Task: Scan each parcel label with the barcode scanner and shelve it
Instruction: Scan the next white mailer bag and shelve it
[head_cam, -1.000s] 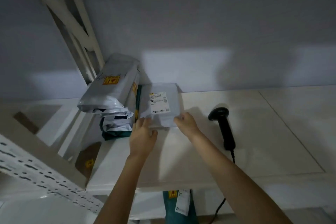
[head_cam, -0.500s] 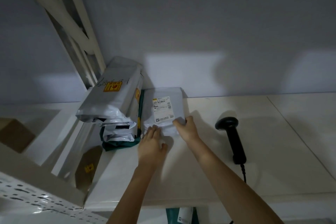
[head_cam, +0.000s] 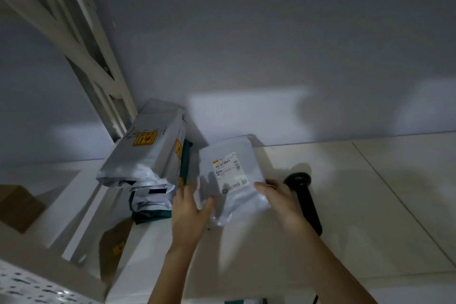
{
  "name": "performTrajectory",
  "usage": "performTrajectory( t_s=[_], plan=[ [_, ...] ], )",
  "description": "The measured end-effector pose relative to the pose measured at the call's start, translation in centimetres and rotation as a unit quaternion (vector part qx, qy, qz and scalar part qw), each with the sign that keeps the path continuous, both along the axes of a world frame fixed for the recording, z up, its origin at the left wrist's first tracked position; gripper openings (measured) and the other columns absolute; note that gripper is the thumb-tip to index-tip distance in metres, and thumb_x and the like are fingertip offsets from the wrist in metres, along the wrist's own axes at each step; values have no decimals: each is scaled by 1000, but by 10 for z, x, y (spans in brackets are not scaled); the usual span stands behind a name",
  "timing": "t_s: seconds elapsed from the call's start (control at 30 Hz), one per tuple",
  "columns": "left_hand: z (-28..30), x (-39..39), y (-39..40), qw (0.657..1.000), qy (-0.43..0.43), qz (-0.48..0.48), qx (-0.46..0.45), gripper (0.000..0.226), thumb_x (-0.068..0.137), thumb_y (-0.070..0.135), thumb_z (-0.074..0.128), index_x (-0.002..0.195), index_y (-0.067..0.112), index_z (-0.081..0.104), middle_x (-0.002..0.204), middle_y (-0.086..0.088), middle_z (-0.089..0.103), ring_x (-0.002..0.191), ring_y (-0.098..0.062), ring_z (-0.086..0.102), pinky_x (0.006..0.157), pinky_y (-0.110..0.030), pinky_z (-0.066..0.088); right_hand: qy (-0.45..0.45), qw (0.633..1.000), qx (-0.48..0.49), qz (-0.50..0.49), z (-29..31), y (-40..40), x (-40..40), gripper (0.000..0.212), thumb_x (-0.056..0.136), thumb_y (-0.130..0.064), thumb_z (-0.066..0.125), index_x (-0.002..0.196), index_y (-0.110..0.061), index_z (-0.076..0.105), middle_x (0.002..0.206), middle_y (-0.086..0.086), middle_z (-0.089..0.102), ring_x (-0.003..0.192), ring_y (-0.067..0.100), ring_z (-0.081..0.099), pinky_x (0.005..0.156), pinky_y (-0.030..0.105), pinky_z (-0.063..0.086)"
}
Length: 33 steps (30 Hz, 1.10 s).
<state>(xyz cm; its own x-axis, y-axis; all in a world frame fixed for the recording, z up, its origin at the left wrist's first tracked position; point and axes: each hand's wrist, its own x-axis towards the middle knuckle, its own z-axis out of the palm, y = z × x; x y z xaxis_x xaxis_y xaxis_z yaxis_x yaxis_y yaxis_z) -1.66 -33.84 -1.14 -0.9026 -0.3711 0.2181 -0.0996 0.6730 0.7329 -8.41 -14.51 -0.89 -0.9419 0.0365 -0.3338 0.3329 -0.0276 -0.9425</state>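
On the white shelf (head_cam: pixel 320 205), against its left end, you have a stack of grey poly-mailer parcels (head_cam: pixel 148 153): the top one lies flat, bears an orange-yellow sticker (head_cam: pixel 144 139) and black handwriting, and covers at least two more grey bags with a dark green one (head_cam: pixel 151 215) at the bottom. Just right of that stack, your hands hold the grey parcel (head_cam: pixel 232 175), tilted with its far end raised. Its white printed label (head_cam: pixel 228 172) faces up; the barcode lines show, the text is too small to read. Your left hand (head_cam: pixel 190 210) pinches the near left corner, thumb on top. Your right hand (head_cam: pixel 281 195) grips the near right edge, fingers curled over it. Black barcode scanner (head_cam: pixel 304 201) lies on the shelf just beside your right hand, ungripped. Lower left, a brown carton (head_cam: pixel 18 206) sits on a lower level.
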Motion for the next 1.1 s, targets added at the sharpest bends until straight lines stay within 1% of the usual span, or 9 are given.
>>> performTrajectory(
  t_s=[0.13,0.37,0.53,0.67,0.7,0.83,0.9,1.03,1.1],
  plan=[
    [9,-14,-2,984,-62,12,167,68,77,48,67,129,10,45,126,-8,52,120,-26,48,100,-43,42,33,998,-14,46,-7,22,22,29,82,-6,66,110,-2,63,92,4,71,78,12,68,67,18,51],
    [19,-1,21,895,-86,-35,437,37,83,24,69,118,20,54,111,1,68,93,-18,67,81,-36,52,79,991,-106,37,-4,50,60,35,80,9,62,110,-9,58,97,2,69,75,10,70,60,17,56],
    [12,29,37,871,-45,-103,477,55,72,12,78,120,28,56,109,3,72,96,-19,70,78,-40,58,97,984,-149,21,-5,68,78,32,78,4,67,105,-12,64,95,2,74,76,13,73,58,21,56],
    [8,43,60,876,-20,-78,476,67,55,33,82,117,24,59,110,-1,72,95,-21,71,76,-40,59,110,980,-165,-1,-13,75,82,90,37,-34,92,118,-8,60,108,11,71,87,20,72,62,24,56],
    [10,44,62,882,-7,-68,467,65,56,33,81,117,23,60,109,-1,72,94,-20,71,73,-36,59,124,980,-153,-9,-13,76,83,93,38,-41,92,118,-8,59,108,10,71,88,19,72,63,23,56],
    [15,44,64,887,22,-35,460,47,72,14,80,115,12,62,104,-4,72,87,-21,72,63,-27,59,160,984,-72,-14,0,80,72,36,90,-33,56,119,-12,58,116,1,64,101,6,64,84,20,51],
    [16,45,59,888,26,-24,458,41,76,10,74,115,11,63,105,-4,72,89,-22,71,66,-30,60,169,986,-6,-11,-3,87,60,41,84,-47,49,110,-18,58,113,3,60,103,18,58,89,30,46],
    [16,45,42,883,14,-28,468,48,66,18,83,112,15,65,106,-7,73,94,-27,71,82,-49,57,135,928,347,18,-24,101,29,40,90,-28,54,122,-5,53,112,16,58,96,29,61,78,34,51],
    [18,45,36,880,7,-41,472,53,62,21,85,111,15,66,105,-7,73,95,-29,70,84,-52,55,92,908,403,73,-26,98,21,36,87,-33,55,110,-6,55,105,16,59,90,30,62,75,36,53]
  ],
)
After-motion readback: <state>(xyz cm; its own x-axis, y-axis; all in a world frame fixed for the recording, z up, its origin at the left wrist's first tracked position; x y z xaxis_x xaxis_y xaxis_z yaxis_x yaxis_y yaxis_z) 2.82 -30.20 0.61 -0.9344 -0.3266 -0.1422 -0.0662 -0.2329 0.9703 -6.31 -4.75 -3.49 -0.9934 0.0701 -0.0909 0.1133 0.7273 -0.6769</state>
